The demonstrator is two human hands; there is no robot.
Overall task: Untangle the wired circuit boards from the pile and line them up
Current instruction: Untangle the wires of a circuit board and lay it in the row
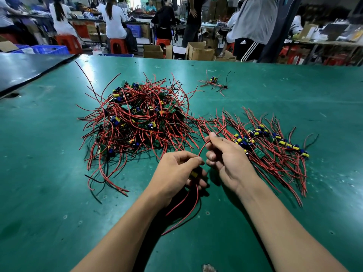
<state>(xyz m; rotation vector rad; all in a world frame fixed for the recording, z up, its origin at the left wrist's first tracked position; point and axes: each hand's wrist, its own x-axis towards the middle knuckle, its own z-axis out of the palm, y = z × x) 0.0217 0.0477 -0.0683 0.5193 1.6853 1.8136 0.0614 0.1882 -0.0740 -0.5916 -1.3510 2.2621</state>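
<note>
Red lead (202, 148) seemed limp, light; left hand (176, 169) gripped its circuit board (194, 174), the safer hold; right hand (225, 156) pinched the lead.

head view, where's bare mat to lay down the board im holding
Bare mat lies right of the lined-up row, past its last board, and near-left of the tangled pile. Crowded: between pile and row the wires overlap, just beyond your left hand and right hand.
</note>
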